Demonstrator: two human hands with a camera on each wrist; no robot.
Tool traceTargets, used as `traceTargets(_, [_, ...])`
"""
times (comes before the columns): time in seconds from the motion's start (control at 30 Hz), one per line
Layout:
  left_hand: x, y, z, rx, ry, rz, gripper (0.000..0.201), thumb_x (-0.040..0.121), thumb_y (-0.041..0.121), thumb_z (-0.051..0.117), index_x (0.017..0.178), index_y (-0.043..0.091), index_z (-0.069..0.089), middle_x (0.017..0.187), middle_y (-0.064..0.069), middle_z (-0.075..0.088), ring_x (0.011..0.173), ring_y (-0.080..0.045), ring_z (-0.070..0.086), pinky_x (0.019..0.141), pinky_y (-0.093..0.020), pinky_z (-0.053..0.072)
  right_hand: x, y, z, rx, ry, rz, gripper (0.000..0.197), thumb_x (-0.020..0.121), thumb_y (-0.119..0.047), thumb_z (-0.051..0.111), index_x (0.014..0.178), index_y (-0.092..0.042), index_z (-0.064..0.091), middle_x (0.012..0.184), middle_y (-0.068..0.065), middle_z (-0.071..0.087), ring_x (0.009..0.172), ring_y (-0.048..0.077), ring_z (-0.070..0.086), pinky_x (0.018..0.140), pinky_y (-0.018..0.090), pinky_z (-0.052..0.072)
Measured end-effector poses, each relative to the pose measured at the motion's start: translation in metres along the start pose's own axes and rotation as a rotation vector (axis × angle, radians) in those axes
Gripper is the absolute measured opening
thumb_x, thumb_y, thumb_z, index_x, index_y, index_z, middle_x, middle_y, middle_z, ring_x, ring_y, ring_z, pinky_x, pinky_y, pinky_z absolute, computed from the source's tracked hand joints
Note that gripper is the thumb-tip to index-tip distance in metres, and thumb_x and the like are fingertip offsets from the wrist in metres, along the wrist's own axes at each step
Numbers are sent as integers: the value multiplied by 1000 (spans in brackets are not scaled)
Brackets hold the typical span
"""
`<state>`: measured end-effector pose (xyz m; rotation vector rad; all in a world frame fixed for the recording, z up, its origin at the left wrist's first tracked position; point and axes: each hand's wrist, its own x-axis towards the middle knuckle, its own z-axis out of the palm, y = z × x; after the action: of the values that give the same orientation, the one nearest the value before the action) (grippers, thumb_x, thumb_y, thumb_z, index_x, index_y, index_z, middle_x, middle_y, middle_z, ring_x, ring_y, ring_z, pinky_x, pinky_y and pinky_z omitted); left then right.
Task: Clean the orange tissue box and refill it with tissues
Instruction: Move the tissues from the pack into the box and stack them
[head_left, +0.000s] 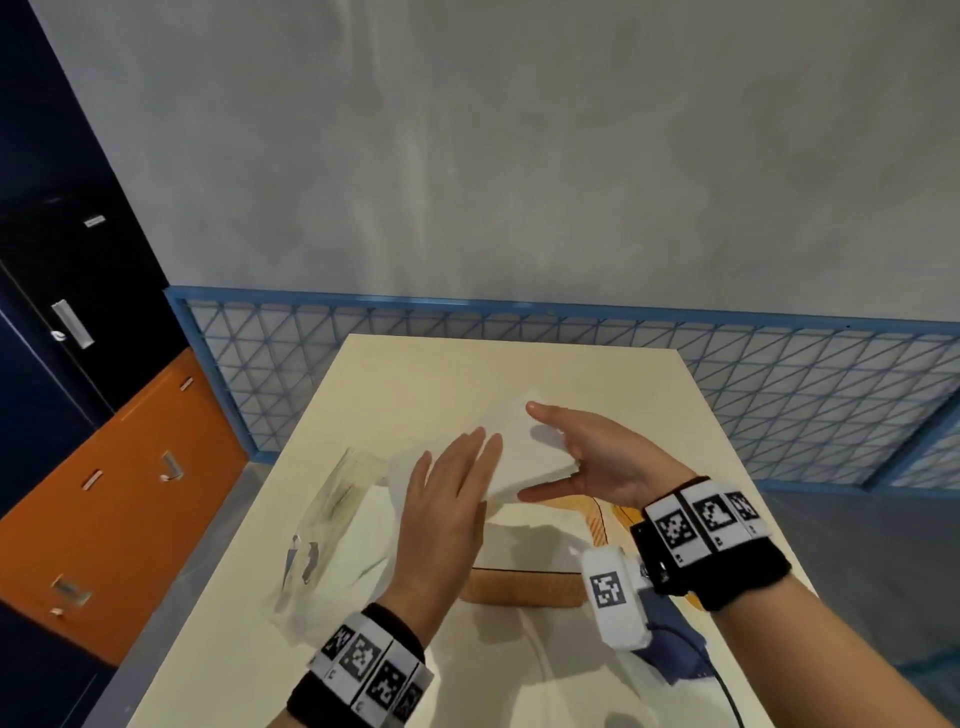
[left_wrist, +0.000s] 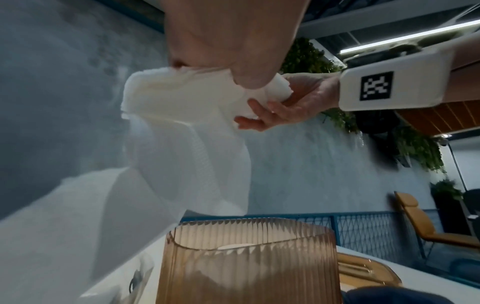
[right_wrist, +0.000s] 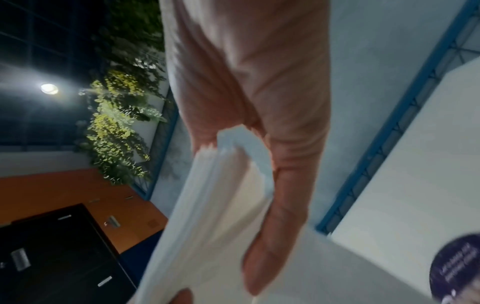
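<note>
A stack of white tissues (head_left: 519, 447) hangs in the air over the table, between both hands. My left hand (head_left: 457, 488) lies flat on its top with straight fingers. My right hand (head_left: 587, 457) grips the stack's right end between thumb and fingers. In the left wrist view the right hand (left_wrist: 275, 113) curls under the tissues (left_wrist: 182, 96), and a loose sheet (left_wrist: 202, 164) droops from them. The ribbed orange tissue box (left_wrist: 249, 263) stands open-topped right below; in the head view the box (head_left: 519, 592) is partly behind my left forearm. The right wrist view shows the stack (right_wrist: 215, 205) along my fingers (right_wrist: 285, 185).
An empty clear plastic wrapper (head_left: 322, 525) lies left of the box on the cream table (head_left: 415, 374). An orange lid (head_left: 597, 519) sits behind the box, and a blue cloth (head_left: 675, 654) lies at the right. A blue mesh railing (head_left: 779, 389) runs behind the table.
</note>
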<state>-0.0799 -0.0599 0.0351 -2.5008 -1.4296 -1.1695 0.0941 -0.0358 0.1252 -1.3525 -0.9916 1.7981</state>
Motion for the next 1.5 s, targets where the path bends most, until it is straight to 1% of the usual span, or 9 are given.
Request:
traceTargets(0.17, [24, 4, -19, -375, 141, -358, 45, 93, 2, 39, 136, 15, 48, 123, 12, 53, 111, -1, 49, 91, 4, 30, -4, 8, -20, -203, 265, -27, 43, 94, -52, 40, 119, -20, 52, 117, 7, 56, 93, 20, 58, 78, 36, 52])
traceTargets(0.33, [53, 6, -43, -513, 151, -482, 23, 99, 9, 35, 111, 16, 53, 84, 15, 54, 76, 0, 52, 61, -10, 43, 5, 23, -31, -250, 277, -122, 34, 97, -43, 39, 127, -30, 47, 134, -5, 50, 121, 18, 47, 103, 45, 40])
traceTargets(0.47, [61, -2, -42, -437, 28, -605, 19, 98, 9, 34, 96, 13, 52, 80, 1, 53, 75, -18, 50, 58, -21, 37, 5, 26, -28, -79, 107, -99, 58, 85, -66, 38, 125, -26, 51, 116, 3, 66, 108, 25, 62, 96, 46, 47])
traceTargets(0.63, [62, -25, -33, -384, -214, -849, 27, 95, 5, 32, 110, 2, 55, 97, -10, 52, 88, -24, 47, 74, -29, 36, 7, 44, -29, -357, -69, -58, 96, 57, -76, 63, 139, -38, 33, 137, -7, 47, 125, 21, 47, 102, 47, 40])
traceTargets(0.8, [56, -38, -31, -468, -241, -952, 16, 94, 4, 32, 92, 3, 49, 84, -11, 49, 83, -23, 44, 61, -28, 32, 16, 55, -31, -498, 171, -78, 50, 77, -37, 72, 122, -29, 52, 119, -6, 62, 108, 16, 56, 88, 38, 42])
traceTargets(0.87, [56, -37, -31, -437, -242, -920, 17, 94, 5, 33, 93, 3, 50, 83, -10, 49, 83, -23, 45, 63, -29, 32, 21, 55, -31, -420, 284, -91, 29, 88, -31, 62, 113, -17, 60, 113, 3, 67, 94, 17, 62, 85, 39, 46])
traceTargets(1.07, [41, -13, -13, -287, -206, -642, 32, 96, 9, 35, 121, 10, 55, 100, -9, 63, 82, -21, 52, 56, -24, 33, 22, 46, -15, -43, 247, -58, 27, 95, -19, 51, 111, 2, 52, 95, 19, 63, 74, 28, 66, 66, 38, 59])
traceTargets(1.3, [25, 29, 12, -120, -287, -431, 48, 100, 23, 32, 147, 24, 27, 150, 1, 36, 131, -18, 42, 98, -32, 43, 17, 42, 9, 89, 140, -125, 35, 100, -37, 35, 104, -11, 59, 87, 10, 71, 79, 25, 71, 71, 39, 59])
traceTargets(1.5, [14, 35, 29, -15, -399, -118, 50, 95, 42, 26, 131, 17, 51, 129, -12, 60, 110, -28, 63, 78, -38, 57, 11, 41, -10, 96, 222, -159, 32, 94, -30, 53, 117, -9, 58, 94, 11, 69, 80, 24, 69, 61, 35, 56])
